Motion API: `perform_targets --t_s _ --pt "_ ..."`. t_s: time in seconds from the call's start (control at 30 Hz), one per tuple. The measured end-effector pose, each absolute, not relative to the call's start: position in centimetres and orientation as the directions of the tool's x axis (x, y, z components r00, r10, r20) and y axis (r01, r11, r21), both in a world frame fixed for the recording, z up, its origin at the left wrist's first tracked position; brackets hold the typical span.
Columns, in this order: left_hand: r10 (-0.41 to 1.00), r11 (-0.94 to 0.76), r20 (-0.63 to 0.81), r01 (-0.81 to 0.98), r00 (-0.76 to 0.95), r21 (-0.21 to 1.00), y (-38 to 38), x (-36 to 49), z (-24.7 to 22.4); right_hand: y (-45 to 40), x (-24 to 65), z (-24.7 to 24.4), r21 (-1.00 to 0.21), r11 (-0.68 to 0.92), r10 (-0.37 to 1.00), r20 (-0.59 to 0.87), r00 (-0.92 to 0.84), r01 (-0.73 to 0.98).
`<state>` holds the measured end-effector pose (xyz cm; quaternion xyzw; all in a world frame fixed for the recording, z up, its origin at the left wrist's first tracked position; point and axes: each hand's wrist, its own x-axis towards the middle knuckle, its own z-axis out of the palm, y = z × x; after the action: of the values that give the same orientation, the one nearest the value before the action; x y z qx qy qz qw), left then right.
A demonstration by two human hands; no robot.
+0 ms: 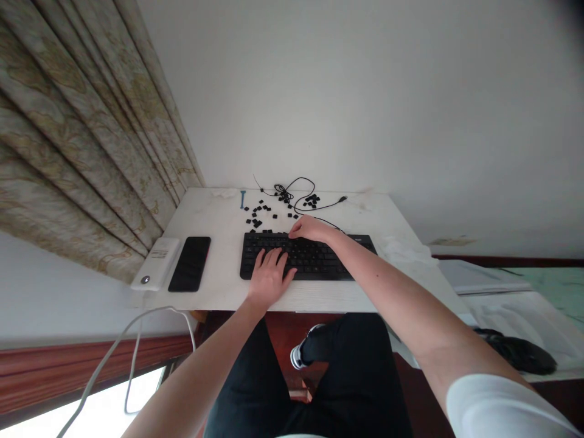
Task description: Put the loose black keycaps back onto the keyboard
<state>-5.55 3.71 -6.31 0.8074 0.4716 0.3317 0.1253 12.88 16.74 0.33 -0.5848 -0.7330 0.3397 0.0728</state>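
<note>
A black keyboard (pixel 319 258) lies flat on the white table. My left hand (pixel 269 275) rests on its left part, palm down, fingers spread over the keys. At the keyboard's back edge my right hand (pixel 311 229) bends down with thumb and fingers pinched together; whatever is between the fingertips is too small to make out. Behind the keyboard are many loose black keycaps (pixel 275 216), scattered to the left, with a small cluster of keycaps (pixel 312 199) farther right. A coiled black cable (pixel 283 193) with a USB plug (pixel 342 199) lies among them.
A small blue tool (pixel 243 199) lies at the back left of the white table (pixel 219 225). On the left are a black phone (pixel 190 264) and a white power bank (pixel 157 263). A white cable (pixel 137 316) loops off the left front. Crumpled clear plastic (pixel 406 250) sits at the right.
</note>
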Motion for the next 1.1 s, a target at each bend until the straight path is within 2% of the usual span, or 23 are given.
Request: perform_targets --t_s 0.43,0.6,1.1 --pt "0.849 -0.519 0.403 0.687 0.343 0.508 3.6 -5.4 -6.3 16.2 12.5 0.8 -0.596 -0.032 0.917 -0.336 -0.213 0.802" --pt "0.844 -0.523 0.415 0.687 0.338 0.504 3.7 -5.4 -6.3 16.6 12.4 0.8 -0.574 -0.007 0.901 -0.359 -0.244 0.819" --pt "0.805 -0.537 0.437 0.805 0.401 0.250 3.5 -5.2 -6.1 18.3 11.9 0.8 -0.427 0.018 0.850 -0.470 -0.239 0.904"
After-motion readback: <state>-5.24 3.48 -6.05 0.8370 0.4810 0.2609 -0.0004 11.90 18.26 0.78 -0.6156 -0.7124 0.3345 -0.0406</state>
